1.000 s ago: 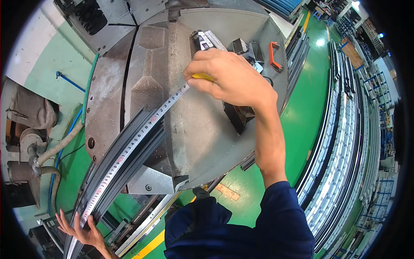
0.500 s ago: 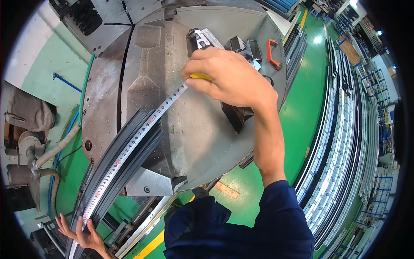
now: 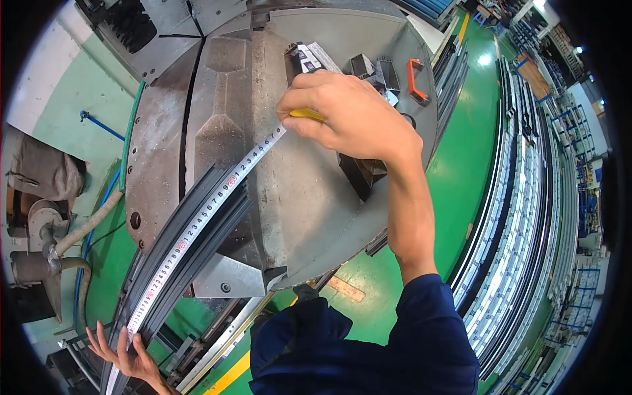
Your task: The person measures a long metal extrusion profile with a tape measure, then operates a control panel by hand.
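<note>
My right hand (image 3: 349, 118) is closed around a tape measure, whose yellow case (image 3: 307, 114) shows between the fingers. From it the white blade (image 3: 199, 222) runs down and left along a bundle of dark grey profiles (image 3: 224, 214). At the lower left, my left hand (image 3: 128, 355) lies with fingers spread over the blade and profiles, the thumb beside the blade. The blade's far end goes out of view past that hand. Under my right hand is a grey metal tray (image 3: 303, 210) holding dark offcuts (image 3: 359, 176).
An orange-red handle (image 3: 415, 82) and several short profile pieces (image 3: 388, 74) lie in the tray's far side. A machine bed (image 3: 217, 99) stands to the left. Long profiles (image 3: 510, 217) are stacked on the green floor (image 3: 461, 191) at right. Hoses (image 3: 85, 230) hang at left.
Both hands stay nearly where they were, the right still on the tape measure. The blade's upper part lies very slightly higher, and the view has barely shifted.
</note>
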Tool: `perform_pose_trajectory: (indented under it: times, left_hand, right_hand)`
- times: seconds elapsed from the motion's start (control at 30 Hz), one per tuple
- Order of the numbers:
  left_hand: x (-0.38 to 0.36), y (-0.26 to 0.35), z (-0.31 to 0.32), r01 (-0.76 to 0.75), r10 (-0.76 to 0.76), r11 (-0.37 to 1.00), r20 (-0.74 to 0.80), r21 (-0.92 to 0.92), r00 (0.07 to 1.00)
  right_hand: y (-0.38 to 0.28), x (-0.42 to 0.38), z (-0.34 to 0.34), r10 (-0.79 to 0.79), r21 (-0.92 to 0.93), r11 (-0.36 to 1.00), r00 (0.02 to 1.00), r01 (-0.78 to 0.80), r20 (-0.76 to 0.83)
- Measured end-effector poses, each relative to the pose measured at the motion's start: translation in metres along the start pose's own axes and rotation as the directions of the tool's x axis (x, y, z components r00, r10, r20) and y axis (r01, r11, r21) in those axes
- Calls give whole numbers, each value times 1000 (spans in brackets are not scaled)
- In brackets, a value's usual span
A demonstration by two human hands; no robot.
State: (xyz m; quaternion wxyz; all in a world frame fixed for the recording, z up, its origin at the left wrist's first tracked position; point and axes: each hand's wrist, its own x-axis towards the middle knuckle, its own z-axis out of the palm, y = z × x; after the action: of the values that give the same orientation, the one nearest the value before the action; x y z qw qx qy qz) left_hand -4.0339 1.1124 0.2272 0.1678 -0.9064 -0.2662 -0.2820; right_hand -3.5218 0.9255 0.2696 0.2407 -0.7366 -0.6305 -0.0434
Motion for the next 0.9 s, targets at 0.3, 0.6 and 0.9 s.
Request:
perform_pose_trajectory:
  times: [0.3,0.6,0.9]
  left_hand:
    - [-5,-6,2,36,-32,995,50,-93,998]
    - [-3,-4,0,120,-107,975,78,-189,991]
    - [-2,-7,5,120,-117,984,31,-135,993]
  right_hand:
    - [-2,-1,-1,12,-3,1000,1000,-12,-3]
    - [0,0,3,-3,3,1000,999,3,-41]
    - [0,5,8,1,5,1000,995,-1,-95]
